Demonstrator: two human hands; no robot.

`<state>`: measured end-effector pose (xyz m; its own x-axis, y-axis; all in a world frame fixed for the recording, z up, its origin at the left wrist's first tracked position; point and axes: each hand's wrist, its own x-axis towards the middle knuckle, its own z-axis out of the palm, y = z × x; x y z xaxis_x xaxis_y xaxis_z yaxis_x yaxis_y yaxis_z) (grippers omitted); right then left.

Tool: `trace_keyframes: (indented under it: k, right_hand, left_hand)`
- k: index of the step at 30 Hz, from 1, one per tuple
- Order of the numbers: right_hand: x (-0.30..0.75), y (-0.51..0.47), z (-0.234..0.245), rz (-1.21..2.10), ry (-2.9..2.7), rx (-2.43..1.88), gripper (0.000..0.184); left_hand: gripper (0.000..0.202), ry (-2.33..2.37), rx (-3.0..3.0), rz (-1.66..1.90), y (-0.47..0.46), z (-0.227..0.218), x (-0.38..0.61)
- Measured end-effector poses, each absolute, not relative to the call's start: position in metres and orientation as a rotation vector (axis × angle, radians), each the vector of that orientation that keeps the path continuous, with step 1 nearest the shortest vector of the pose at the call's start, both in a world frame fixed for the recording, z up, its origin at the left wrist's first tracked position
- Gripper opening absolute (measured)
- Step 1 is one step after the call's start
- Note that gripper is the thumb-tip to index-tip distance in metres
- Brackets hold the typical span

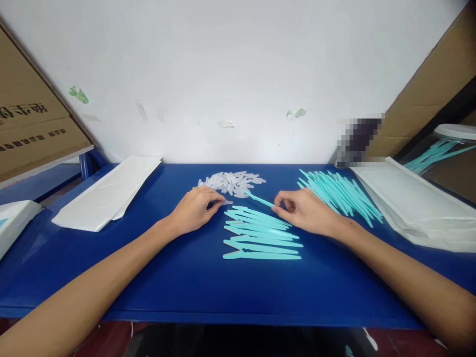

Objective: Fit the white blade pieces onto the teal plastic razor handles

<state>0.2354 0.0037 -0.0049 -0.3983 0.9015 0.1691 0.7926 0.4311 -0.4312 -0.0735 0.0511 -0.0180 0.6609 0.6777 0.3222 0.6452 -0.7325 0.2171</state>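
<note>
My left hand (199, 208) is closed in a pinch on a small translucent blade cap (227, 203), whose end sticks out to the right of the fingertips. Between the thumb and fingers of my right hand (303, 208) is a turquoise eyebrow razor (260, 199), its head pointing left toward the cap pile. A heap of translucent caps (232, 182) lies just beyond my left hand. Below the hands, several turquoise razors (262, 255) are laid in a rough column with heads to the left. A larger pile of turquoise razors (338, 196) rests behind my right hand.
White plastic bags (107, 193) lie on the blue table (186, 292) at left, and more bags (420, 213) at right. A lidded clear jar (442, 153) holds turquoise razors. Cardboard (37, 109) stands at left, a white device (17, 220) below it. A white wall (238, 74) borders the back.
</note>
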Motion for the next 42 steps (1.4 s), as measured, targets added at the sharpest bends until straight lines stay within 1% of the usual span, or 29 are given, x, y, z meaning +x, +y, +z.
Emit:
trace_keyframes:
  k: [7, 13, 19, 22, 26, 29, 34, 42]
  right_hand:
    - [0.2373, 0.0053, -0.0072, 0.332, -2.506, -1.319, 0.015]
    - [0.2343, 0.0001, -0.0034, 0.426, -2.573, -1.244, 0.017]
    - [0.2340, -0.0003, -0.0035, 0.277, -2.492, -1.325, 0.021]
    - [0.2350, -0.0010, -0.0028, 0.277, -2.399, -1.385, 0.019]
    - [0.2366, -0.0008, -0.0015, 0.264, -2.365, -1.354, 0.016]
    - [0.2373, 0.0010, -0.0017, 0.228, -2.413, -1.324, 0.018]
    - [0.2382, 0.0037, -0.0039, 0.263, -2.464, -1.385, 0.024]
    - [0.2329, 0.0056, -0.0073, 0.238, -2.489, -1.308, 0.025]
  left_hand:
    - [0.031, 1.150, 2.825, 0.564, 0.0505, -0.0176, -0.0756]
    - [0.033, 1.163, 2.698, 0.577, 0.0510, -0.0174, -0.0744]
    - [0.033, 1.132, 2.650, 0.593, 0.0484, -0.0162, -0.0734]
    - [0.034, 1.105, 2.693, 0.599, 0.0486, -0.0171, -0.0739]
    - [0.034, 1.102, 2.724, 0.610, 0.0494, -0.0182, -0.0735]
    - [0.034, 1.112, 2.710, 0.601, 0.0496, -0.0182, -0.0726]
    - [0.028, 1.132, 2.708, 0.572, 0.0488, -0.0167, -0.0712]
    - [0.026, 1.083, 2.703, 0.601, 0.0483, -0.0169, -0.0667]
